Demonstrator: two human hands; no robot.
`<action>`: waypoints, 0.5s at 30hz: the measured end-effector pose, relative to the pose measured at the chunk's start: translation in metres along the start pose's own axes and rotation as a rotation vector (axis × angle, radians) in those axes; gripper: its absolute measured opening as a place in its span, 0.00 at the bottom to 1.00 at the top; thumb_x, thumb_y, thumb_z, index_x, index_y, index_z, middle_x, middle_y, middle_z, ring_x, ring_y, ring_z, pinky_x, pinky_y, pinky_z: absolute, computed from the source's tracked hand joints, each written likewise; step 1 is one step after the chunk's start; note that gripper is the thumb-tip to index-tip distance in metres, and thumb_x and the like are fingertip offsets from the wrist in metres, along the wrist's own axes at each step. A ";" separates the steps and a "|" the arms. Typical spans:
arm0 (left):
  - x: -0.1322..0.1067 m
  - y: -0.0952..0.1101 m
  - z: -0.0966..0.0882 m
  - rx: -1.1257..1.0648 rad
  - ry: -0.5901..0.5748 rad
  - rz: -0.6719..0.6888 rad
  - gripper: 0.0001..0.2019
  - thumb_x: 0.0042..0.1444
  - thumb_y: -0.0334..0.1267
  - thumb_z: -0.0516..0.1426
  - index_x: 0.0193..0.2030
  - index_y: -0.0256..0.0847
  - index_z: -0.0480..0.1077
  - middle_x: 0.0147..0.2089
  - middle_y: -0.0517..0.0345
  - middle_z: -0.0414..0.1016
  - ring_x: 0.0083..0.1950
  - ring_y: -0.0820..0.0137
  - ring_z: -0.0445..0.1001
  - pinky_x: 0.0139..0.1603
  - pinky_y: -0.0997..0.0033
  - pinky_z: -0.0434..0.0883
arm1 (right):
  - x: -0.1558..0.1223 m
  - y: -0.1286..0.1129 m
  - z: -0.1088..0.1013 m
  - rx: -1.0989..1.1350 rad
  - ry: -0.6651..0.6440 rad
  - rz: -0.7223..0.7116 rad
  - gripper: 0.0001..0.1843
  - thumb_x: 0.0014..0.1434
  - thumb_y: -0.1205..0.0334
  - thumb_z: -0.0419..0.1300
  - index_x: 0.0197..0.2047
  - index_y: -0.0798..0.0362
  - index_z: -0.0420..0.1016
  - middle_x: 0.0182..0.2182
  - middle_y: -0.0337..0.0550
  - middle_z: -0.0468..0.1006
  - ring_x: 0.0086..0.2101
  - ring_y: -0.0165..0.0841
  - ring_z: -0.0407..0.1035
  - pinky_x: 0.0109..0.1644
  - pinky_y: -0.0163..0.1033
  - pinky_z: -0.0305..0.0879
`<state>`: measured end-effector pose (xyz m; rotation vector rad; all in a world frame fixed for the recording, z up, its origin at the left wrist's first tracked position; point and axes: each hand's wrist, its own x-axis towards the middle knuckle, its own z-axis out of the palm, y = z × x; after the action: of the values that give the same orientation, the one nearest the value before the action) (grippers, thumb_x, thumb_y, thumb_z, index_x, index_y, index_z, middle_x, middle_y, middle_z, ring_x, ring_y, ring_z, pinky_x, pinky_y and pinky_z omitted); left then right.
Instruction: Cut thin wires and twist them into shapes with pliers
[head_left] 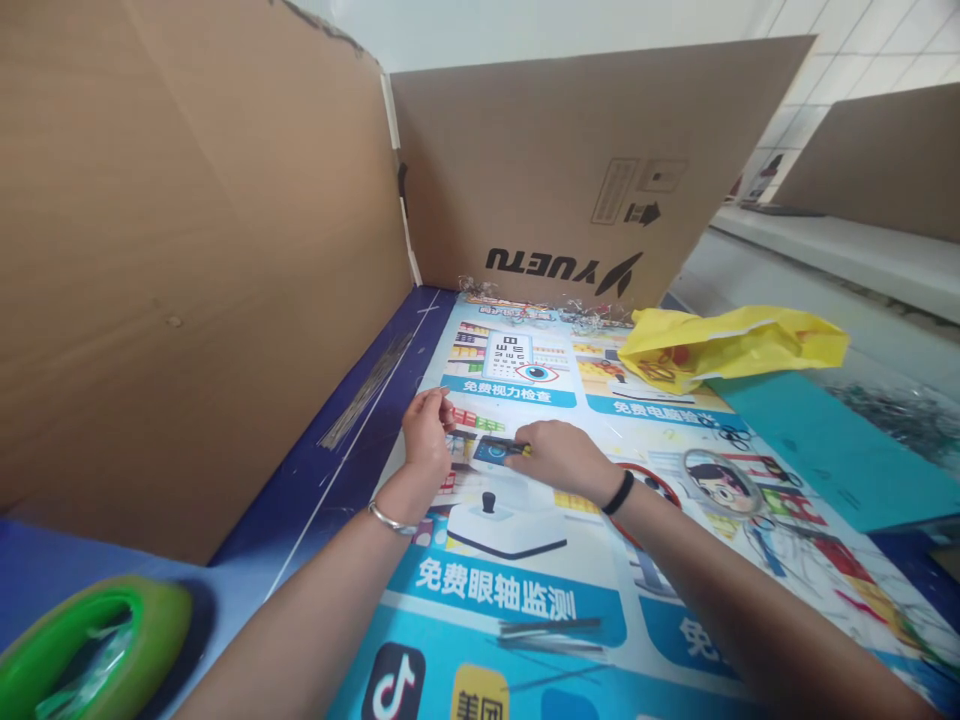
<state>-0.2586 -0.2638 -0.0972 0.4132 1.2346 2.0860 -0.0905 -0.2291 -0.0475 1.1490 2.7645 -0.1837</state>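
Over a printed poster (pixel 517 600), my left hand (pixel 427 430) is closed in a pinch, thumb and fingertips together. A thin, pale wire end seems to show at its fingertips, too fine to make out well. My right hand (pixel 559 455) is wrapped around small pliers (pixel 517 449) with dark jaws and a bit of yellow on the handle. The jaws point left toward my left hand, with a gap between them. Most of the handle is hidden in my palm. Left of my hands lies a bundle of thin straight wires (pixel 364 390). More short wire pieces (pixel 551 630) lie nearer to me.
Cardboard panels (pixel 187 220) wall off the left and back (pixel 585 150). Tangled wire scraps (pixel 592 315) lie along the back. A yellow bag (pixel 750 345), teal sheet (pixel 825 440), round clear-centred ring (pixel 720 483) and red loop (pixel 660 480) are at right. A green tape roll (pixel 169 630) sits front left.
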 end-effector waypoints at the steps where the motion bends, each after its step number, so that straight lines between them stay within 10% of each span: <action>1: 0.001 -0.001 0.000 -0.001 0.005 0.000 0.06 0.42 0.36 0.58 0.27 0.36 0.69 0.20 0.67 0.63 0.18 0.82 0.59 0.18 0.80 0.56 | 0.002 0.000 -0.001 -0.031 0.033 0.016 0.18 0.57 0.48 0.51 0.38 0.51 0.73 0.37 0.46 0.76 0.38 0.38 0.70 0.33 0.36 0.57; 15: 0.007 -0.005 -0.003 -0.035 -0.012 -0.008 0.07 0.42 0.36 0.58 0.29 0.36 0.68 0.20 0.68 0.62 0.17 0.82 0.59 0.19 0.80 0.57 | 0.019 -0.008 -0.001 0.011 0.003 -0.027 0.19 0.55 0.45 0.52 0.37 0.50 0.74 0.35 0.45 0.77 0.35 0.37 0.70 0.29 0.35 0.54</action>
<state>-0.2632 -0.2595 -0.1030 0.4041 1.1890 2.0921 -0.1094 -0.2215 -0.0493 1.1156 2.7861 -0.2001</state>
